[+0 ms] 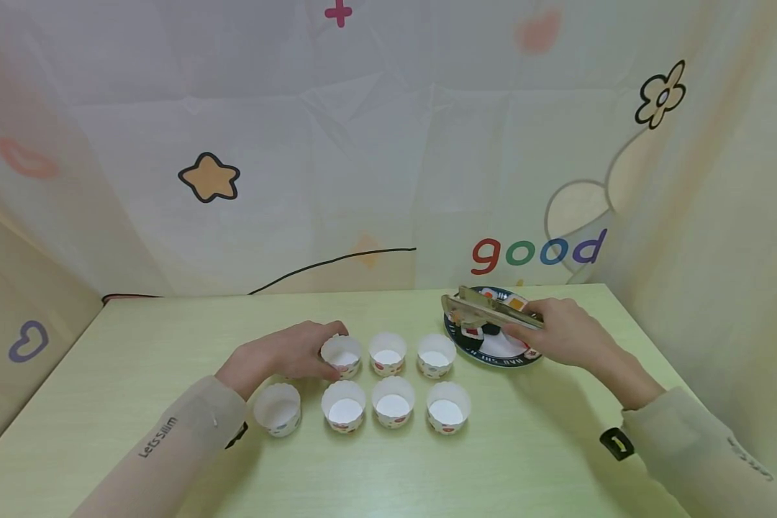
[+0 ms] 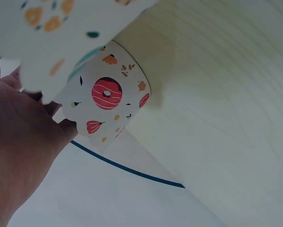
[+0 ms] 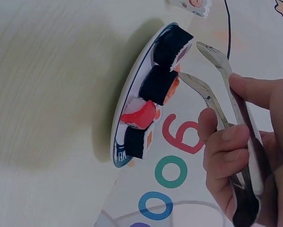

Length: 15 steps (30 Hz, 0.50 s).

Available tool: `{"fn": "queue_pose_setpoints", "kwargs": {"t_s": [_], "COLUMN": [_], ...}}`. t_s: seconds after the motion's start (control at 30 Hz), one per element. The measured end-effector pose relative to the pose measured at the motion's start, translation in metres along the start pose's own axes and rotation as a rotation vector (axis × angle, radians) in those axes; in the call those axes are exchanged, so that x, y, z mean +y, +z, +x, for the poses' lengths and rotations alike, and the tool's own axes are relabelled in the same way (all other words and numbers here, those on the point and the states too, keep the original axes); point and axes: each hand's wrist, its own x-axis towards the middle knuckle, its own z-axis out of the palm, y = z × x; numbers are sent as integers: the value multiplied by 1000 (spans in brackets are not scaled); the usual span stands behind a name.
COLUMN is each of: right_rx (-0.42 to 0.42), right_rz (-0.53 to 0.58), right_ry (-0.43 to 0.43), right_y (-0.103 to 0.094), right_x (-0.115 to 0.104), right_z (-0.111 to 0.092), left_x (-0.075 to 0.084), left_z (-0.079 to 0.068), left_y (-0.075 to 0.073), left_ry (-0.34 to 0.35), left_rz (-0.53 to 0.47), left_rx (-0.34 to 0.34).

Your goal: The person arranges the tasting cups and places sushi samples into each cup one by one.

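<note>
My left hand (image 1: pixel 288 352) holds the side of a white paper baking cup (image 1: pixel 342 357), thumb in front and fingers behind its scalloped rim. That cup (image 2: pixel 108 97) bears a pink doughnut print in the left wrist view. In my right hand (image 1: pixel 566 334) is a pair of metal tongs (image 1: pixel 485 312), held over a dark-rimmed round plate (image 1: pixel 501 362). The tong tips stand apart with nothing between them. Close by the tongs (image 3: pixel 238 106), in the right wrist view, dark-wrapped sushi rolls (image 3: pixel 158 85) and a red-topped sushi piece (image 3: pixel 142 116) sit on the plate.
More white paper cups stand in two rows, among them one at the front left (image 1: pixel 278 410), one at the front right (image 1: pixel 448 409) and one at the back right (image 1: pixel 437 356). A printed curtain (image 1: pixel 337 180) hangs behind the pale table (image 1: pixel 362 475).
</note>
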Motion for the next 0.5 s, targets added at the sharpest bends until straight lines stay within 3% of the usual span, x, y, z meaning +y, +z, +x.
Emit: {"fn": "queue_pose_setpoints", "kwargs": {"t_s": [0.5], "right_rx": [28], "right_rz": [-43], "right_ry": [-32], "right_y": [-10], "right_x": [5], "right_z": [-9], "left_x": [-1], "left_z": [0], "left_y": [0], "left_ry": [-5], "left_rz": [-3], "left_rx": [-5]}}
